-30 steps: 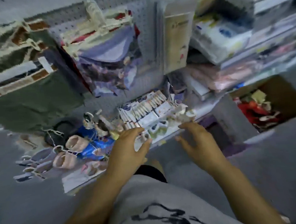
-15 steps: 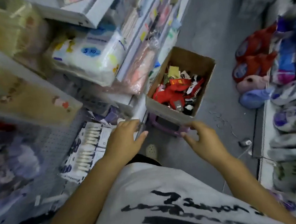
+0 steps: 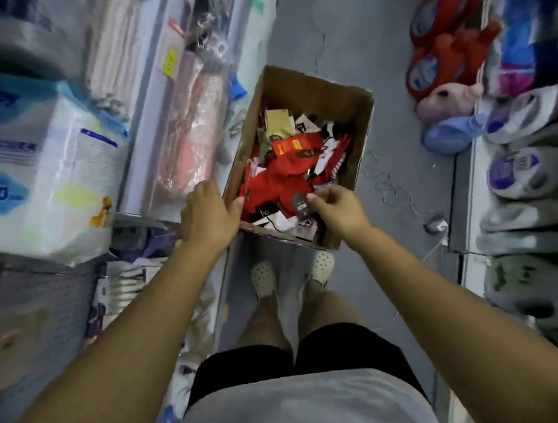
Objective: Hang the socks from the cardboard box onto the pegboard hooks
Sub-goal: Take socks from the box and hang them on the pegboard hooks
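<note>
The open brown cardboard box (image 3: 349, 107) stands straight ahead of the person, just beyond their feet. Its long axis runs away from them, with the far end swung a little to the right. Inside lies a loose heap of bright red socks (image 3: 276, 185) mixed with white, black and yellow-green ones, piled thickest towards the near edge.

The left hand (image 3: 208, 213) grips the box at its near left corner, with the thumb hooked over the rim and the fingers curled down the outside wall. I'd say it is steadying the box. The right hand (image 3: 336, 207) is inside the near edge towards the right corner. Its thumb and fingertips look closed in a pinch on a dark grey sock with a paper label (image 3: 300, 204), which lies on top of the heap. That sock is right at the right hand, so that hand is the one placed to lift it.

The grey perforated pegboard (image 3: 29, 295) is low on the person's left, beyond the left forearm and well apart from the box. The carry will probably have to go leftwards across the body. Both arms are stretched forward and down, elbows nearly straight.
</note>
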### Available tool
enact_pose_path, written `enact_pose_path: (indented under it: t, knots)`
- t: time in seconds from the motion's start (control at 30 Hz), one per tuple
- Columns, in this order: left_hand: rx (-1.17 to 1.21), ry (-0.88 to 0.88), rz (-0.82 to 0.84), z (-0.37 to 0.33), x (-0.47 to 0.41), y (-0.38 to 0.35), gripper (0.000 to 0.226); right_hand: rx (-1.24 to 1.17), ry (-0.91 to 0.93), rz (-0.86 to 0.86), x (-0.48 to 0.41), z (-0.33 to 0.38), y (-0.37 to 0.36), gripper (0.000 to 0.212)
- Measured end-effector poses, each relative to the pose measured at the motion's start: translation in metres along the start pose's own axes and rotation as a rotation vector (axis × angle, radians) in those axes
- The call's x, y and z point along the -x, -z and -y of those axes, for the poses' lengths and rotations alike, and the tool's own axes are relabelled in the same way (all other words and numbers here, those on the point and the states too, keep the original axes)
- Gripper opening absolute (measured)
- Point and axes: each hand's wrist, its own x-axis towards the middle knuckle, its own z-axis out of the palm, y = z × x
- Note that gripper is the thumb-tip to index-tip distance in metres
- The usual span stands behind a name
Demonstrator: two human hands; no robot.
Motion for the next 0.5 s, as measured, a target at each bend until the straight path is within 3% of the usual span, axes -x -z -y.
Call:
enact_pose_path:
  t: [0.17, 0.27, 0.33, 0.5]
  knots:
    - [0.172, 0.082, 0.017, 0.008, -0.028, -0.036, 0.061, -0.361, -0.339, 0.012, -0.097, -0.017, -0.033, 0.027]
    - [0.356, 0.134, 0.009, 0.010, -0.035, -0.049, 0.049, -0.594, -0.507, 0.083, -0.133, -0.021, -0.049, 0.045]
    - [0.472, 0.143, -0.011, 0.010, -0.033, -0.056, 0.041, -0.688, -0.542, 0.126, -0.153, -0.024, -0.058, 0.045]
    - [0.591, 0.160, -0.050, 0.017, -0.036, -0.069, 0.050, -0.701, -0.544, 0.077, -0.185, -0.033, -0.075, 0.039]
